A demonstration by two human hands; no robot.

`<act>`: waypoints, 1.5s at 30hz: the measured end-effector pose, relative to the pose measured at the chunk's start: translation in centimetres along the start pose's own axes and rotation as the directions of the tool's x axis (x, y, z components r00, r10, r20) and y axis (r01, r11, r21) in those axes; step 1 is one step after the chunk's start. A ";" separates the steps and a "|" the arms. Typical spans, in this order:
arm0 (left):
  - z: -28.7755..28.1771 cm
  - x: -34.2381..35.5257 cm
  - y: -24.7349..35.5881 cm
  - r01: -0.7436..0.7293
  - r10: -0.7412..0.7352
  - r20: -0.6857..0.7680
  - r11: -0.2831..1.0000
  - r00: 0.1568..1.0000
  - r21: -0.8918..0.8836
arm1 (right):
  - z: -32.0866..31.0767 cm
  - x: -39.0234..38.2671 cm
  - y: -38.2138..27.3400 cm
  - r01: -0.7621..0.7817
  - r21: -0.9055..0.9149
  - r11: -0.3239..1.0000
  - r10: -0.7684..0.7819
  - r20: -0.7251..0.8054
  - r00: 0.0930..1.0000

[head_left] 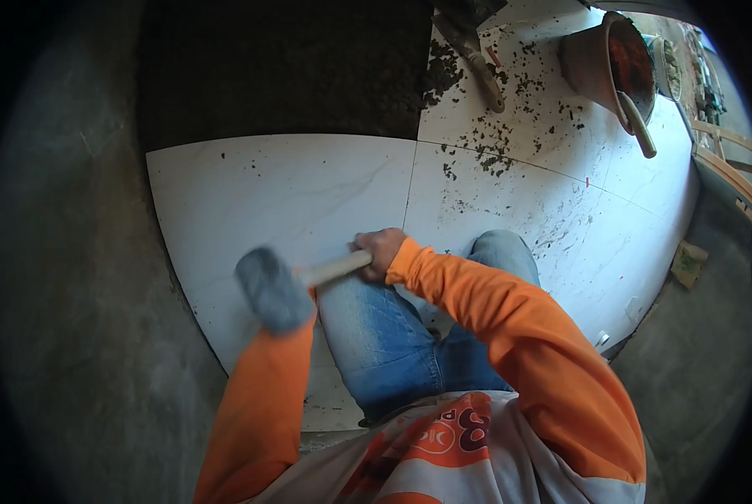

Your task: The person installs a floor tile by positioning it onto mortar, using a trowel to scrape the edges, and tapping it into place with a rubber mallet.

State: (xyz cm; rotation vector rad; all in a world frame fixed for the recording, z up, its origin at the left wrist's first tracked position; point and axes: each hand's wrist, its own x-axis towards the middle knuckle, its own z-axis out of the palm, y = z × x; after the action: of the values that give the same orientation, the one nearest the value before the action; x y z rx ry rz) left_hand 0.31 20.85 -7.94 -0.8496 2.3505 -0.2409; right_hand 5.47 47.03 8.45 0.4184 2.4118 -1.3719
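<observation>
My right hand (382, 252) is closed round the pale wooden handle of a mallet (273, 290), near the handle's end and above my knee. The mallet's thick grey head is slightly blurred and hangs to the left, in front of the end of my left sleeve (267, 386). That head hides my left hand, so its fingers do not show. Below lies a large white tile (283, 181) with faint veining. Whether the mallet touches the tile cannot be made out.
Beyond the tile is a dark mortar bed (283, 67). Mortar crumbs (493, 155) and a trowel (487, 80) lie on the tiles at the far right. A bucket (590, 63) stands there with a handled tool (636, 126) sticking out. Bare concrete (82, 277) borders the left side.
</observation>
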 end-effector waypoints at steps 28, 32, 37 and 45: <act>1.2 0.0 0.4 0.024 -0.022 0.049 0.999 0.999 -0.036 | -0.2 1.8 -1.5 0.075 0.055 0.996 -0.075 0.007 0.997; 0.8 -0.1 0.3 0.046 -0.044 0.039 0.998 0.998 -0.041 | 0.1 2.8 -1.1 -0.278 -0.232 0.932 0.338 0.281 0.898; 0.4 -0.3 0.2 0.035 -0.033 0.040 0.999 0.999 -0.038 | 0.7 1.4 0.5 -0.232 -0.190 0.954 0.272 0.219 0.937; 0.8 0.6 1.0 0.013 -0.011 0.028 0.998 1.000 -0.058 | 1.1 -1.8 2.8 -0.030 -0.056 0.998 0.024 -0.107 0.994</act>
State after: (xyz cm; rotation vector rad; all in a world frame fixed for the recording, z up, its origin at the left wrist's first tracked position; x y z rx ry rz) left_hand -0.10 21.30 -9.23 -0.8891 2.3373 -0.1654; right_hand 8.38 47.34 6.55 0.5195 2.5147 -1.2954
